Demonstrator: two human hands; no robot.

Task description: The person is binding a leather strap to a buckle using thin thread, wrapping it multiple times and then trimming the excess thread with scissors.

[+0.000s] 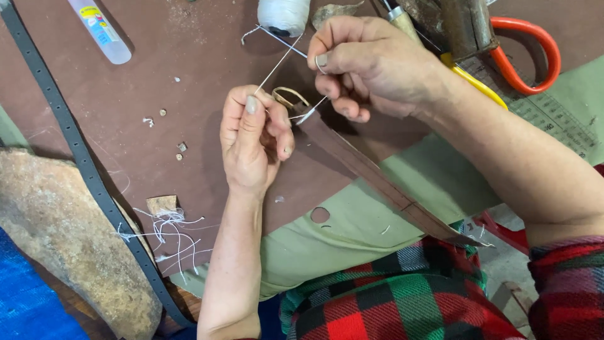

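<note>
A long brown leather strap (371, 173) runs from my lap up to the middle of the brown leather sheet (189, 94). My left hand (251, 141) pinches the strap's looped upper end and a taut white thread (277, 63). My right hand (371, 63) is just above and right of it, its thumb and forefinger closed on the thread near the strap's tip. The thread leads up toward a white thread spool (283, 16) at the top edge.
A dark belt strip (82, 157) crosses the left side beside a large stone (69, 239). Loose thread scraps (167, 230) lie below. A white tube (100, 31) is top left. Orange-handled scissors (528, 56), a yellow tool and a ruler sit top right.
</note>
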